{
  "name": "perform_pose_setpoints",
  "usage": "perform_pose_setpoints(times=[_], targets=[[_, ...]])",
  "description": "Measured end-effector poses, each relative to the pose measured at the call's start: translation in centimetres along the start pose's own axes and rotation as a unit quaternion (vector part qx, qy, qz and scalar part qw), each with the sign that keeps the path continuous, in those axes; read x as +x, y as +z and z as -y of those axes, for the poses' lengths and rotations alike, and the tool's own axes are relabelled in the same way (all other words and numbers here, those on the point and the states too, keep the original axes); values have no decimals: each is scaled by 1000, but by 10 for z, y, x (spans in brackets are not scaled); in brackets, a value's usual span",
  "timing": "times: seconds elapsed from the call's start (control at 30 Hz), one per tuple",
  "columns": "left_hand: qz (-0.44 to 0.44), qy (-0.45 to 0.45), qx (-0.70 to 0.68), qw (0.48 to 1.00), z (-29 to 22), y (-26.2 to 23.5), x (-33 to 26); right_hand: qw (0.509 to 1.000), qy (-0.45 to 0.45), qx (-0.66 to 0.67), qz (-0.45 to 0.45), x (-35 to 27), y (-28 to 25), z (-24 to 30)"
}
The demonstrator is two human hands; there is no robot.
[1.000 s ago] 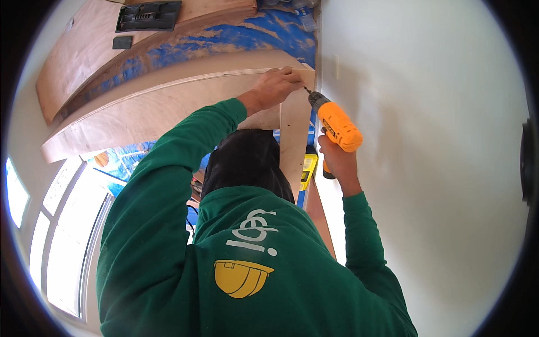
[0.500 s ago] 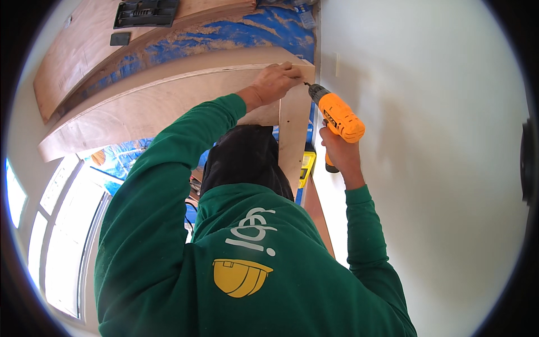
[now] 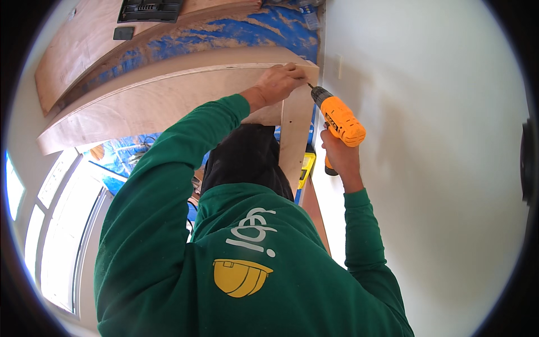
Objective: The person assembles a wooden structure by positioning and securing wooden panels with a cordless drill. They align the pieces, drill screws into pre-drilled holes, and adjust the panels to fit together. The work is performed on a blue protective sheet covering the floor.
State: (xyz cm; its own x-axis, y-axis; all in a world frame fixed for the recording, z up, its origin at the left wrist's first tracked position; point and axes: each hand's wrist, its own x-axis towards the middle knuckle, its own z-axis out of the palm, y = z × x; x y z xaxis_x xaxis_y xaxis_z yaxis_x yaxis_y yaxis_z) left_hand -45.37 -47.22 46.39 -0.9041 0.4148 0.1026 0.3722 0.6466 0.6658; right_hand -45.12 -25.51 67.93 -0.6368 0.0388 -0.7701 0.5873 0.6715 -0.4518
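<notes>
My right hand (image 3: 342, 156) is wrapped round the handle of an orange and black cordless drill (image 3: 343, 121). The drill's thin bit points up and left at the end of a plywood frame (image 3: 196, 83), just beside my left fingertips. Over the top edge of the frame near that end lies my left hand (image 3: 276, 85), thumb and fingers drawn together; whatever they pinch is too small or hidden to make out. An upright plywood piece (image 3: 293, 126) with small dark holes meets the long board at this corner.
A white wall (image 3: 438, 140) stands close on the right. Blue sheeting (image 3: 236, 36) covered in dust lies beyond the frame. On another plywood board (image 3: 78, 50) rests a black tool case (image 3: 149, 10). A yellow tool (image 3: 306, 168) stands behind the upright, by the wall.
The view has shifted slightly. The drill's tip and my left hand stay close together at the frame's corner, with only slight movement of the fingers and drill.
</notes>
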Motion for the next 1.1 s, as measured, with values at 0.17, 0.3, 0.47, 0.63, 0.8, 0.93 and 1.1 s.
perform_pose_setpoints(times=[0.17, 0.3, 0.47, 0.63, 0.8, 0.93, 1.1], targets=[[13, -11, 11, 1000, 3, 1, -1, 995, -61, -81, 9, -4, -8, 12], [-64, -101, 52, 991, 30, -23, -15, 996, -61, -59, 10, 2, -10, 12], [10, -242, 139, 960, 84, -69, -63, 997, -32, -70, 16, 6, -14, 13], [54, -197, 84, 975, 86, -66, -73, 990, -37, -136, 15, 7, -14, 25], [77, -215, 80, 970, 86, -65, -73, 992, -24, -122, 15, 9, -13, 30], [63, -213, 71, 972, 85, -65, -76, 988, -55, -142, 25, 10, -12, 32], [72, -208, 77, 972, 84, -66, -74, 981, -46, -187, 31, 16, -20, 46]])
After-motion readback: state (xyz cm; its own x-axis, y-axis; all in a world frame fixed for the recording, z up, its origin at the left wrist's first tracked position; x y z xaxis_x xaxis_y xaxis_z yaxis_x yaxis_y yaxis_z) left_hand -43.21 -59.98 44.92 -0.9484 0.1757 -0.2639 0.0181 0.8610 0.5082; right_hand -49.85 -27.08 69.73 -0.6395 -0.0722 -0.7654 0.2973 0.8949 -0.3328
